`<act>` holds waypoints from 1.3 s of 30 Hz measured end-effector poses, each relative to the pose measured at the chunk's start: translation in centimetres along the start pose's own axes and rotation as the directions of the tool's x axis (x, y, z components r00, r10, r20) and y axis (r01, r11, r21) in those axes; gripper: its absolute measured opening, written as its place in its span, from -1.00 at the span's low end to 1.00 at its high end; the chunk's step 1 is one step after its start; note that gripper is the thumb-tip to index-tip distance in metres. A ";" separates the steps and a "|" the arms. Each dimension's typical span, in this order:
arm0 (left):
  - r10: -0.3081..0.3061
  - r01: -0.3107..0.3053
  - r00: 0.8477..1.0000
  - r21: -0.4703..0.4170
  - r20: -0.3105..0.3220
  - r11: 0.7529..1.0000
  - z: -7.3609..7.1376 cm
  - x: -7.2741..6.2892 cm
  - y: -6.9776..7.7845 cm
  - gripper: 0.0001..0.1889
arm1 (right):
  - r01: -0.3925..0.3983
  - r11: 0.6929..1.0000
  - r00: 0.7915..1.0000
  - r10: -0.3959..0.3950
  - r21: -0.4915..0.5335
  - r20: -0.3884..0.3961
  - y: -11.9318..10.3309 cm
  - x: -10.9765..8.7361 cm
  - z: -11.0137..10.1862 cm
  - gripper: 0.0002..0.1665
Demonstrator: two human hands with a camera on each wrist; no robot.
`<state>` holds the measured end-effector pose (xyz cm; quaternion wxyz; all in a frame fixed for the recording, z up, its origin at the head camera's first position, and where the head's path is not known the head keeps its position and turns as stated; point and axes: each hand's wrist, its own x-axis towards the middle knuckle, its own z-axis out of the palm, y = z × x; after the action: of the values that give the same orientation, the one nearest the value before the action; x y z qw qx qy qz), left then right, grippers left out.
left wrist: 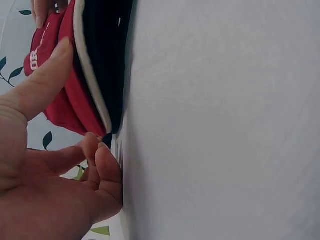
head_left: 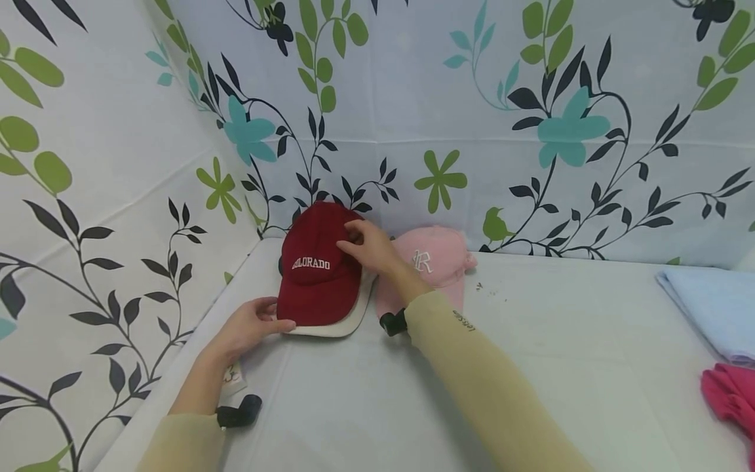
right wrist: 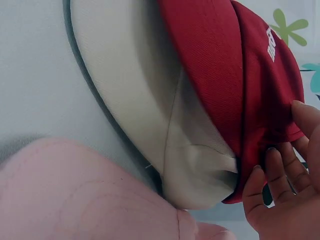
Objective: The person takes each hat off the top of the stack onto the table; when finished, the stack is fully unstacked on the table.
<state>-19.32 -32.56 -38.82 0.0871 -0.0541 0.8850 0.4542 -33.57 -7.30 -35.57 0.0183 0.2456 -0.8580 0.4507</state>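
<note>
A dark red baseball cap with white COLORADO lettering sits over a cream cap at the back left of the table. In the left wrist view a dark navy layer shows beneath the cream brim. My left hand is at the red cap's left side, thumb extended across the brim and loosely bent fingertips against its edge. My right hand holds the right side of the red crown; in the right wrist view its thumb is on the front and the other fingers are bent at the back edge.
A pink cap with a white monogram rests right of the stack, behind my right forearm. Light blue folded cloth and crimson cloth lie at the right edge. A small whitish item is by my left wrist. Patterned fabric hangs behind.
</note>
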 end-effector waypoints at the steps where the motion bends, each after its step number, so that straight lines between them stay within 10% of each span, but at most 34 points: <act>1: -0.001 0.001 1.000 -0.007 0.002 1.000 0.0 0.0 0.1 -0.01 | 0.006 1.000 1.000 -0.006 0.000 -0.005 -0.1 0.0 0.0 -0.47; 20: -0.048 0.044 0.998 0.081 0.047 0.996 -0.2 0.3 0.5 0.09 | 0.006 1.000 1.000 -0.006 0.020 -0.027 0.0 -0.2 0.3 -0.50; 39: -0.035 0.035 0.999 -0.038 0.007 0.999 0.4 0.7 0.3 0.09 | 0.002 0.996 0.998 0.004 0.084 -0.066 0.8 -0.6 0.5 -0.51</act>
<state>-19.97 -32.05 -38.94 0.0967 -0.0700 0.8748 0.4694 -33.32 -7.13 -36.61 0.0362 0.2306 -0.8372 0.4945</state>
